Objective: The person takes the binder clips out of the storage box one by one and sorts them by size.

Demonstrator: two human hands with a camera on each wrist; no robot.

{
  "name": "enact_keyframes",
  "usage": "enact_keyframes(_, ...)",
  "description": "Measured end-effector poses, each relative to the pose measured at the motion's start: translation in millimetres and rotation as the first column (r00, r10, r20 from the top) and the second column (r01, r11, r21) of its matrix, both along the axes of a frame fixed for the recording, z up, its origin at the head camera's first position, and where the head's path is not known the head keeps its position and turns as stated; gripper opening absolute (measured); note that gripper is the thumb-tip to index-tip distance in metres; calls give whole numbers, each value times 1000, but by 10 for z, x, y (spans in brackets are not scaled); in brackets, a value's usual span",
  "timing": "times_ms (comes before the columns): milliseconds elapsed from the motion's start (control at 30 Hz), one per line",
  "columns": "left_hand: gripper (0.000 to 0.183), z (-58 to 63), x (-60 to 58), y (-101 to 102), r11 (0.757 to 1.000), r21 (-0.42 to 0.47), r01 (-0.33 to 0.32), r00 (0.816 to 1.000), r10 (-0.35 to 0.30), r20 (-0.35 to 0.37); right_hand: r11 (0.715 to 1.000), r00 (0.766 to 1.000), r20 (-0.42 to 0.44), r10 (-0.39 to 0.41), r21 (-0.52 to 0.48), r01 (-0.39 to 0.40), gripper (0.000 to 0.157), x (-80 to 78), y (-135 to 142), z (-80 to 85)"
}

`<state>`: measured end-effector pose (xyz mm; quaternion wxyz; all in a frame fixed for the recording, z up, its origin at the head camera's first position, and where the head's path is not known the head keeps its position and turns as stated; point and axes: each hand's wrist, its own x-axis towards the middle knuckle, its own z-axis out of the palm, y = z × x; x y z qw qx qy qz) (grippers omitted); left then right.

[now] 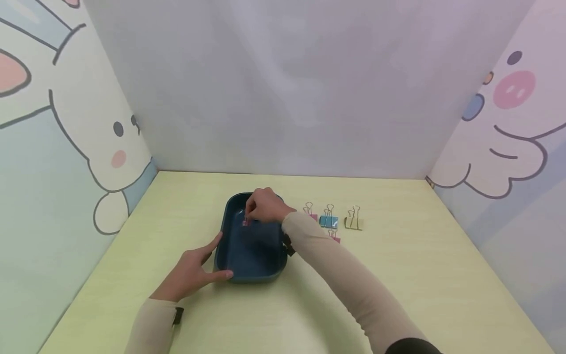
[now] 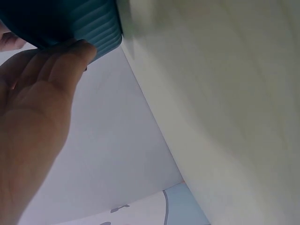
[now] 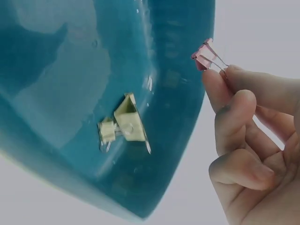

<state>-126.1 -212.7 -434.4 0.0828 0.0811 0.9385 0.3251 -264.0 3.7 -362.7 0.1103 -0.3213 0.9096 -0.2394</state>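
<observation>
In the head view my right hand point(image 1: 267, 205) is over the far half of a dark blue tray point(image 1: 254, 268). Thumb and index finger pinch a small pink binder clip point(image 3: 204, 56) by its wire handles, its pink body pointing away from the fingertips. Below it, a yellow binder clip point(image 3: 131, 123) and a smaller yellow clip point(image 3: 108, 131) lie side by side on the tray floor in the right wrist view. My left hand point(image 1: 191, 273) rests against the tray's near left corner, its fingers straight along the outer wall and the thumb at the near rim.
Right of the tray, on the pale yellow table point(image 1: 398, 280), lie a blue binder clip point(image 1: 329, 221), a yellow one point(image 1: 353, 223) and two pink ones, one nearer point(image 1: 334, 239) and one partly behind the right sleeve point(image 1: 313, 216). Walls with cartoon animals enclose the table.
</observation>
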Motion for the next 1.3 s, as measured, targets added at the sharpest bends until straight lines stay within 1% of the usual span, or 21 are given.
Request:
enact_keyframes(133, 109, 18, 8, 1, 1000, -5, -3, 1000, 3, 9, 999, 999, -39, 5, -41, -7, 13, 12, 157, 82)
enact_keyframes(233, 107, 12, 3, -5, 1000, 6, 0, 1000, 0, 10, 997, 1000, -29, -8, -78, 6, 13, 24, 307, 112)
enact_keyframes(367, 105, 5, 9, -17, 1000, 18, 14, 1000, -13, -6, 992, 999, -1, -48, -119, 47, 13, 56, 533, 122)
enact_keyframes(433, 105, 8, 18, -19, 1000, 19, 15, 1000, -14, -11, 989, 998, 6, -68, -128, 68, 13, 66, 648, 127)
enact_keyframes(600, 106, 11, 24, 0, 1000, 13, 7, 1000, -7, 3, 984, 994, 5, -112, -136, 112, 14, 87, 947, 146)
enact_keyframes(633, 106, 13, 23, 6, 1000, 12, 5, 1000, -5, 3, 983, 993, 1, -122, -138, 121, 14, 101, 1003, 154)
enact_keyframes(800, 106, 44, 44, 11, 1000, 2, 10, 1000, -10, -2, 974, 987, 38, -157, -158, 161, 14, 223, 1222, 167)
enact_keyframes(1000, 107, 34, 71, -9, 1000, -2, 8, 1000, -8, -2, 972, 983, 81, -166, -156, 177, 12, 378, 1407, 85)
enact_keyframes(1167, 106, 19, 54, 5, 1000, 11, 10, 1000, -10, -6, 965, 975, 96, -201, -152, 214, 9, 457, 1581, -18)
enact_keyframes(1300, 106, 30, 43, 23, 1000, 17, 15, 1000, -15, -6, 962, 973, 118, -199, -165, 216, 8, 503, 1722, -114)
